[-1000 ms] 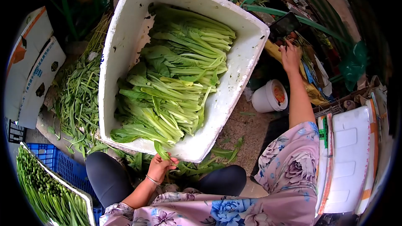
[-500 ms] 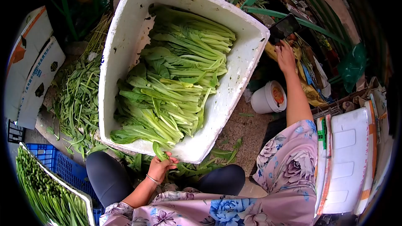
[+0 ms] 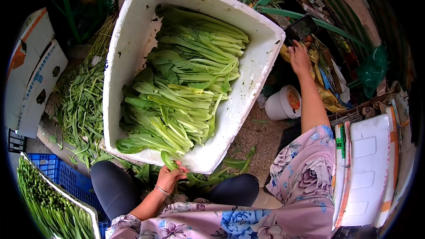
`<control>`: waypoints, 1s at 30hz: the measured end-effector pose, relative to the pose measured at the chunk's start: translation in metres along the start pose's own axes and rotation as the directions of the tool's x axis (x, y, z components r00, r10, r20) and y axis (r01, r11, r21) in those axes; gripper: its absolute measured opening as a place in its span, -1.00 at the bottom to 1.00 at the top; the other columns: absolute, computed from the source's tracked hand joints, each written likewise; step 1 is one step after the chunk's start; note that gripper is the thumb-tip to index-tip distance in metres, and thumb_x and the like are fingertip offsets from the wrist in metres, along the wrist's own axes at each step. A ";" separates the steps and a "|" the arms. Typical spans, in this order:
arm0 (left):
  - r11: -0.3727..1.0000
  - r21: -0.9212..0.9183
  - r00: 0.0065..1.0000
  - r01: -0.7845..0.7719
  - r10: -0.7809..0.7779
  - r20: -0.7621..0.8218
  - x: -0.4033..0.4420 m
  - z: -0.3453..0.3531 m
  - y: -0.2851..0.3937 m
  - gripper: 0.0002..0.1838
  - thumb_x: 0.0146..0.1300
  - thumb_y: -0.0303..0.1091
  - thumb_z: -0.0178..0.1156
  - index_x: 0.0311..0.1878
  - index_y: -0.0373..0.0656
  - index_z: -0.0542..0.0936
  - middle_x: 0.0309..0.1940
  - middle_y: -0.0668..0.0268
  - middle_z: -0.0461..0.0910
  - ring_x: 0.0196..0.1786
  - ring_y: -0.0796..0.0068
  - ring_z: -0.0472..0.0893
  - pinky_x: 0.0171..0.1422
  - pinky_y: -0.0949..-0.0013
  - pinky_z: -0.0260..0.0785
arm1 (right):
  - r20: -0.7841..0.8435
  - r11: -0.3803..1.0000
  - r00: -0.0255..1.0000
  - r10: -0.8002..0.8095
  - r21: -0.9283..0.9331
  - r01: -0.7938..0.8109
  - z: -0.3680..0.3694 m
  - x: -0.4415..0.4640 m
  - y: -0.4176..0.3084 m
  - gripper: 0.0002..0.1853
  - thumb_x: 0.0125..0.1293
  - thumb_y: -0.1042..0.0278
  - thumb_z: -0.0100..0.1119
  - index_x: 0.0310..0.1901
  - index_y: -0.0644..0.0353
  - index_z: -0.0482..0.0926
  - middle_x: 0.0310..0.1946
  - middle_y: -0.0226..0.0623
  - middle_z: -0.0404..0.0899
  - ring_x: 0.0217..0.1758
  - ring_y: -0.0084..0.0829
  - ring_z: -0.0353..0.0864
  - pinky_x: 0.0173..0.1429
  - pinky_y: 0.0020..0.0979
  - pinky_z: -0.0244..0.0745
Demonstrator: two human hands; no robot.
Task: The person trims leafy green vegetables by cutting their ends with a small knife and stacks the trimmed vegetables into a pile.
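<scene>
A white foam box (image 3: 261,77) stands tilted in the middle, with rows of leafy green vegetables (image 3: 190,71) lying inside. At its near edge my left hand (image 3: 170,178) pinches a small green leaf (image 3: 168,160) between thumb and fingers. My right hand (image 3: 300,58) is stretched out at the upper right, beside a dark phone (image 3: 301,28) and over yellow wrapping (image 3: 315,68). Its fingers are partly spread, and nothing shows in them. A white bucket (image 3: 279,105) stands just below that hand.
Loose greens (image 3: 84,106) lie in a heap left of the box. A blue crate (image 3: 71,175) and a foam box of green stalks (image 3: 53,199) are at the lower left. White foam boxes (image 3: 367,168) stand at the right, and green metal bars (image 3: 327,24) cross the upper right.
My right hand has drawn back slightly to the left, away from the red items near the phone. My left hand stays at the box edge, and its leaf has tilted slightly left.
</scene>
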State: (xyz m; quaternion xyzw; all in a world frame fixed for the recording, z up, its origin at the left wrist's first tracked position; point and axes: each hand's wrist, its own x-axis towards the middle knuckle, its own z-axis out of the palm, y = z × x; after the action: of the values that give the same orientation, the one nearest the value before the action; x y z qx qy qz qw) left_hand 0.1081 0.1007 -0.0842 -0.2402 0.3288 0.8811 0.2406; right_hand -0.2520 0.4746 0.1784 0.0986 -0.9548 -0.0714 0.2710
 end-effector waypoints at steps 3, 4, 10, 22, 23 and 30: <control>1.000 0.007 1.000 0.003 -0.003 -0.005 0.000 0.000 0.000 -0.75 0.07 -0.64 0.02 -0.14 -0.22 0.38 -0.38 0.20 0.54 -0.25 0.30 0.59 -0.26 0.37 0.50 | -0.021 0.999 1.000 -0.013 0.029 0.014 0.000 0.002 -0.001 -0.65 0.25 0.14 -0.12 -0.19 0.25 0.52 0.14 -0.43 0.31 0.15 -0.28 0.26 0.18 -0.27 0.17; 1.000 0.011 1.000 0.004 -0.004 -0.009 0.000 0.001 0.000 -0.75 0.07 -0.64 0.02 -0.14 -0.22 0.38 -0.38 0.20 0.54 -0.25 0.31 0.59 -0.26 0.37 0.50 | -0.036 0.999 0.999 -0.029 0.030 0.030 0.001 0.004 -0.001 -0.65 0.25 0.14 -0.12 -0.19 0.25 0.52 0.13 -0.42 0.32 0.15 -0.27 0.27 0.18 -0.28 0.17; 1.000 0.015 1.000 -0.001 0.001 -0.011 0.000 0.002 0.001 -0.75 0.07 -0.64 0.03 -0.14 -0.22 0.39 -0.37 0.20 0.54 -0.25 0.30 0.59 -0.25 0.37 0.50 | 0.005 0.997 1.000 0.024 0.068 -0.024 0.004 0.021 0.011 -0.65 0.26 0.12 -0.13 -0.25 0.20 0.56 0.12 -0.38 0.34 0.14 -0.26 0.27 0.18 -0.26 0.16; 1.000 0.003 1.000 0.006 -0.006 -0.012 0.001 0.000 -0.002 -0.75 0.07 -0.64 0.03 -0.14 -0.23 0.39 -0.37 0.19 0.55 -0.24 0.29 0.59 -0.26 0.37 0.50 | -0.082 0.992 0.995 0.065 0.112 -0.056 -0.015 0.008 0.012 -0.65 0.27 0.13 -0.15 -0.22 0.18 0.58 0.13 -0.26 0.33 0.13 -0.18 0.28 0.20 -0.29 0.15; 1.000 0.003 1.000 0.006 -0.006 -0.012 0.000 0.001 -0.002 -0.75 0.07 -0.64 0.03 -0.14 -0.23 0.39 -0.37 0.19 0.55 -0.24 0.29 0.59 -0.26 0.37 0.50 | -0.072 0.990 0.995 0.076 0.126 -0.066 -0.012 0.006 0.012 -0.65 0.27 0.13 -0.15 -0.22 0.18 0.58 0.12 -0.27 0.33 0.13 -0.17 0.27 0.20 -0.28 0.15; 1.000 -0.003 1.000 -0.001 0.001 -0.012 -0.002 0.001 -0.003 -0.75 0.07 -0.65 0.03 -0.16 -0.22 0.40 -0.36 0.21 0.55 -0.24 0.31 0.59 -0.26 0.37 0.50 | -0.010 0.992 0.997 0.075 0.100 -0.073 -0.005 -0.003 0.014 -0.66 0.27 0.13 -0.16 -0.26 0.16 0.57 0.12 -0.32 0.34 0.15 -0.21 0.26 0.20 -0.24 0.14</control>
State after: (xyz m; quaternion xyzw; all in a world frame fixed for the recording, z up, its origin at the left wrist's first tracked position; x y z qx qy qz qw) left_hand 0.1107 0.1025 -0.0840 -0.2459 0.3291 0.8801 0.2379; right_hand -0.2490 0.4880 0.1836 0.0770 -0.9584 -0.0130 0.2746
